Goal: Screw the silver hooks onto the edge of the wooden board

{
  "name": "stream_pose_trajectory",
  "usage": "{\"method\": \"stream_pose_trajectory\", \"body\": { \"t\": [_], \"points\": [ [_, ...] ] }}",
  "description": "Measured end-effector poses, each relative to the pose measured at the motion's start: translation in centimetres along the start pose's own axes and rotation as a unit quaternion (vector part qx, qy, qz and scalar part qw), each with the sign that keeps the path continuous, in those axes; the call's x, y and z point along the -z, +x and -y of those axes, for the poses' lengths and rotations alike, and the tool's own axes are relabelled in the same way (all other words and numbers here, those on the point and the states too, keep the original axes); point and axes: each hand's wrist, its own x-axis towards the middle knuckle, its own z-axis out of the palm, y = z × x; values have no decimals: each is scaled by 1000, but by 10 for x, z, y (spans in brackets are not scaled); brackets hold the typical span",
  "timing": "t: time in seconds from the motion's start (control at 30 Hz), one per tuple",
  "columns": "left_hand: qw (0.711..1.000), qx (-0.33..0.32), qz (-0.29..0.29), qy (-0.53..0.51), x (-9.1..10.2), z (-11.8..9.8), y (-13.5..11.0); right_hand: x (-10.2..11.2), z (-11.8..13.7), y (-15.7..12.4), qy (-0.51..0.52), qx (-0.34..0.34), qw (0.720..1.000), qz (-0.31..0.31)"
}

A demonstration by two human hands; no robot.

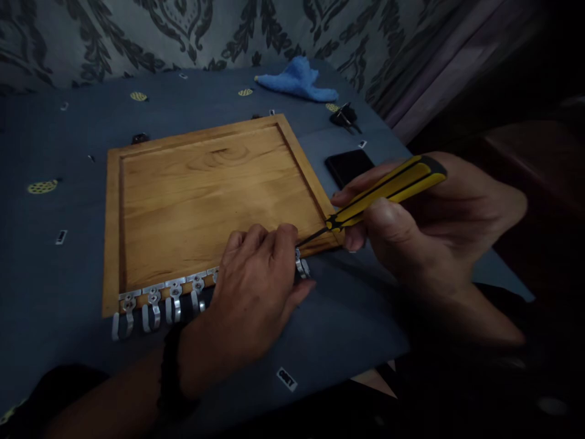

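Note:
A framed wooden board [214, 195] lies on the table with a row of silver metal hooks [175, 294] along its near edge. My left hand [256, 280] is closed over that near edge, its fingers bent on top and its thumb in front, covering part of the row. Just right of its fingertips shows another metal hook [301, 264]. In my right hand [425, 225] is a screwdriver [384, 194] with a yellow and black handle, gripped between thumb and fingers. The screwdriver's shaft slants down left to the top of that hook; its tip contact is too small to make out.
A blue-grey cloth with small prints covers the table [329, 323]. At the back lies a blue cloth [297, 80], with a black plug-like object [345, 117] to its right. A dark phone-like slab [350, 166] sits beside the board. Behind is a patterned wall [183, 30].

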Motion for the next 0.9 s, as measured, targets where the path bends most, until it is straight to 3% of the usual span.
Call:
{"method": "stream_pose_trajectory", "body": {
  "t": [0.63,0.8,0.9],
  "points": [
    [1000,-6,0,11,-1,1,0,4,-8,3,38,32,998,47],
    [1000,-6,4,7,-2,3,0,7,-6,5,-3,44,998,45],
    [1000,-6,5,7,-2,2,1,10,-2,8,-23,22,996,81]
  ]
}}
